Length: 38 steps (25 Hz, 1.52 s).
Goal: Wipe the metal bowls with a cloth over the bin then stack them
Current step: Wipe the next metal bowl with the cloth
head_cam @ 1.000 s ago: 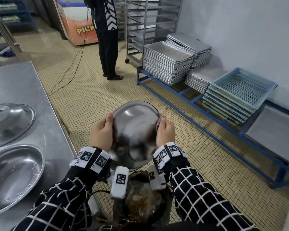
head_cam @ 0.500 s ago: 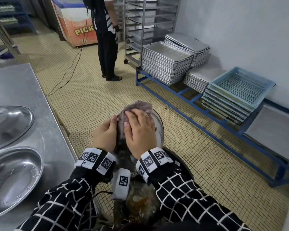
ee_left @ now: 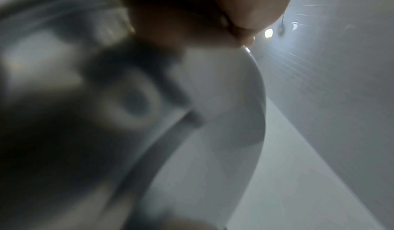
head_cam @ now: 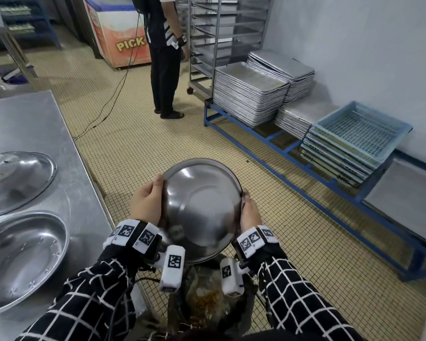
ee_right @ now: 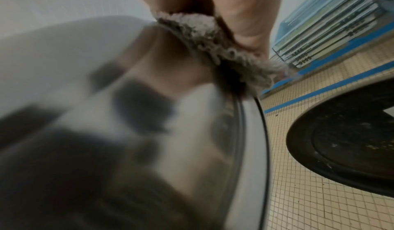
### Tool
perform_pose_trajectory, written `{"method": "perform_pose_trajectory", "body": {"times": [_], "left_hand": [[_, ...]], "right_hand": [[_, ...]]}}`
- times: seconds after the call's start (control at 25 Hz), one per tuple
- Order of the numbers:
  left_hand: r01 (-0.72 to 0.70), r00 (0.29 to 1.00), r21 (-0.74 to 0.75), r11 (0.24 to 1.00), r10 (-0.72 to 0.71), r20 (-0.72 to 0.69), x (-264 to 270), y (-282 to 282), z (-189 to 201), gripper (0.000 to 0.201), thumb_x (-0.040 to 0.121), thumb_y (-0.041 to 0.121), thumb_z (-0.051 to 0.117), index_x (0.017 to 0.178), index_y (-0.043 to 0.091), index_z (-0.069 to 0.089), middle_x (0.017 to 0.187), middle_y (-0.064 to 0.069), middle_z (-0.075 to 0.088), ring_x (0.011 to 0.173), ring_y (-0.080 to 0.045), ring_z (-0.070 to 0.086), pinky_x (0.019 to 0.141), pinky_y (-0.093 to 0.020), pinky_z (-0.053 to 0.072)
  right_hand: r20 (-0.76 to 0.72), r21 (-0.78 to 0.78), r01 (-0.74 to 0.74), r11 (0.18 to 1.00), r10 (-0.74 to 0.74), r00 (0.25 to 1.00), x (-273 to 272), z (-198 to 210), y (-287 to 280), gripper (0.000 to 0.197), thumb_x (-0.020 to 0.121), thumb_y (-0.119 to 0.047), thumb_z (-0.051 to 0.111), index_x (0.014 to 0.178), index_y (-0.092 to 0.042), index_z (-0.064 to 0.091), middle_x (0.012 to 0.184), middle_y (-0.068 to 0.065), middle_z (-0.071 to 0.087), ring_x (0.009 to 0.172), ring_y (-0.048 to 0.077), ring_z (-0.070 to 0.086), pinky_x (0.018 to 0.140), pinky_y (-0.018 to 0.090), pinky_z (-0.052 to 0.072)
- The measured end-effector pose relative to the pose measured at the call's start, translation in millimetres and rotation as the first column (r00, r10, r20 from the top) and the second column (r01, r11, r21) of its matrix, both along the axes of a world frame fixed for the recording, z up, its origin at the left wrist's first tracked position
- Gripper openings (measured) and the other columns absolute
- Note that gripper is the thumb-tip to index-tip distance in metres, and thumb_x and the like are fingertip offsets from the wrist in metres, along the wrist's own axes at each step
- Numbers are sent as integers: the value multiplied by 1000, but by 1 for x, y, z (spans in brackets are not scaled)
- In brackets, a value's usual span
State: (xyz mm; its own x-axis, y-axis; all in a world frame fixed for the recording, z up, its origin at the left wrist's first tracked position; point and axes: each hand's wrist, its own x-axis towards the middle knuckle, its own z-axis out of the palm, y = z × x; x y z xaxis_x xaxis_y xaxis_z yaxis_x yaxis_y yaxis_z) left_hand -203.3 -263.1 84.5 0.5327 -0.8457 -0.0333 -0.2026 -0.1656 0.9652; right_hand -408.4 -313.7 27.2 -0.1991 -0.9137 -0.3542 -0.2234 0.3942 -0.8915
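- Half a second earlier the right hand (head_cam: 249,214) had pressed the cloth (ee_right: 217,48) on the bowl's back; it had moved to the right rim, cloth pinched there.
- The left hand (head_cam: 146,202) still gripped the left rim of the metal bowl (head_cam: 202,207), tilted above the bin (head_cam: 207,306).
- Two bowls (head_cam: 22,257) lay on the table (head_cam: 35,124) left of the hands.
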Motion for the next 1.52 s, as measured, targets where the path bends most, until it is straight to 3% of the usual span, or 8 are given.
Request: {"method": "perform_pose_trajectory", "body": {"times": [0.28,0.48,0.68,0.84,1.04,1.24,1.4,1.52], "left_hand": [[201,953,106,974,-220,210,-1,2,-15,32,97,36,46,128,29,41,104,7,59,91,-15,59,79,-32,48],[244,923,76,967,-256,287,-12,4,-5,30,100,34,42,104,14,63,88,-1,64,88,-24,59,78,-34,44],[143,973,86,986,-156,172,-16,3,4,47,96,49,44,90,9,68,85,-13,70,84,-30,64,83,-47,51],[82,996,96,992,-86,30,-14,6,12,45,92,53,49,73,16,68,60,2,67,60,-10,64,55,-23,48],[13,991,88,996,-1,-136,-1,17,5,52,86,57,56,69,9,66,55,-1,61,53,-13,58,49,-19,46],[-48,976,48,998,57,-209,9,15,10,55,86,62,50,69,11,61,65,-4,58,66,-22,56,66,-31,46],[79,981,-57,995,-88,-174,5,18,25,62,92,56,38,69,2,57,72,-3,62,73,-15,59,80,-28,39],[185,952,-190,964,-224,-210,3,19,26,48,86,47,58,72,1,56,90,6,56,86,3,58,83,-19,40]], "right_hand": [[-182,-217,-233,948,195,964,-24,35,-7,33,100,-40,35,113,-19,57,93,-6,60,91,17,58,69,26,44],[-427,-336,-479,811,322,845,-23,68,-15,30,101,-32,37,110,-12,57,97,2,64,88,16,58,69,21,44],[-673,-484,-522,702,82,735,11,65,-5,36,98,-32,41,129,-20,55,131,8,45,116,21,43,100,39,40],[-741,-561,-549,620,-80,667,36,53,30,43,95,-39,31,132,-25,50,131,2,49,120,23,44,100,43,36],[-328,-584,-162,795,-48,944,19,34,35,40,98,-30,38,132,-14,53,121,4,49,106,13,46,88,24,43],[40,-54,23,998,-20,999,-1,14,32,34,96,-38,48,108,-12,67,98,7,69,95,27,64,78,34,52],[667,295,4,956,-209,715,-13,37,22,77,86,-67,41,116,1,55,116,29,60,110,46,57,97,59,43],[599,203,-128,971,-20,800,-31,76,21,47,92,-45,51,103,-1,58,107,25,63,82,25,70,70,38,57]]}}
